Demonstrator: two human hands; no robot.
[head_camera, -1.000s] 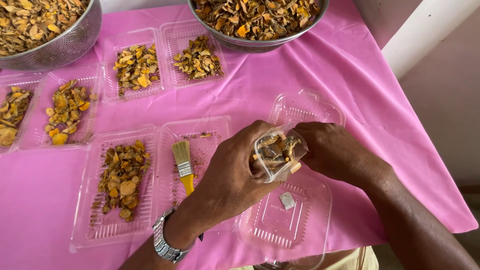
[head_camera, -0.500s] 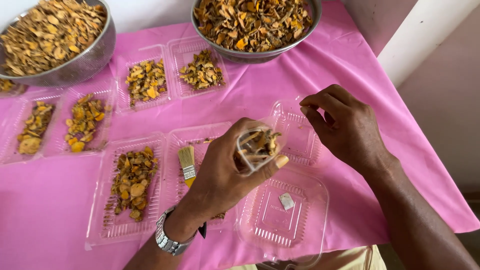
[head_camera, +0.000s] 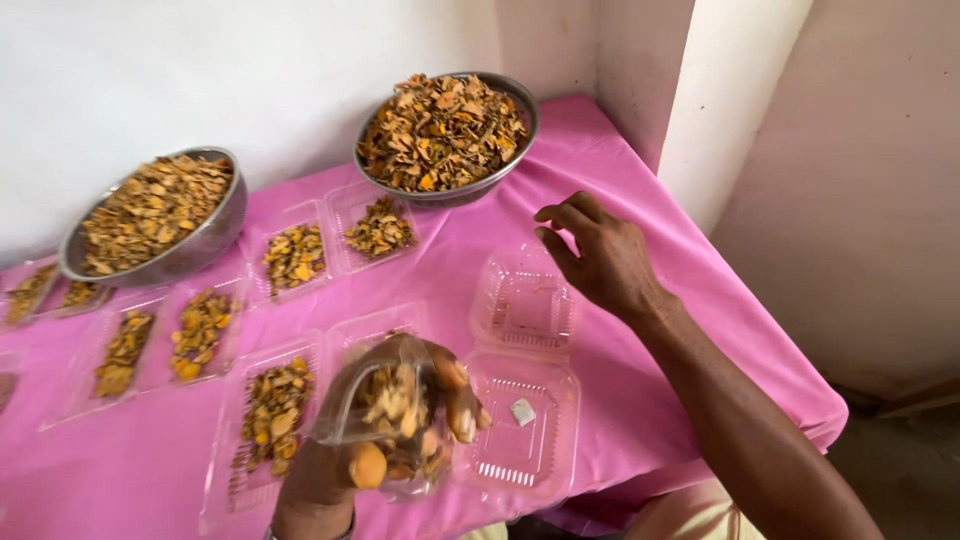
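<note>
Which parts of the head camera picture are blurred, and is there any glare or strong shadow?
In the head view, the left hand and its clear plastic container are motion-blurred; the right hand, the two steel bowls and the pink cloth look sharp. Light is soft and even, with faint glints on the open clamshell box and no hard shadows.

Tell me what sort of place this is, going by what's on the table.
Probably a small, home-style packing spot for dried food. A pink cloth covers a table against plain white walls, two metal bowls hold heaps of dried orange-brown slices, and clear plastic clamshell trays stand about, some filled, one open.
</note>
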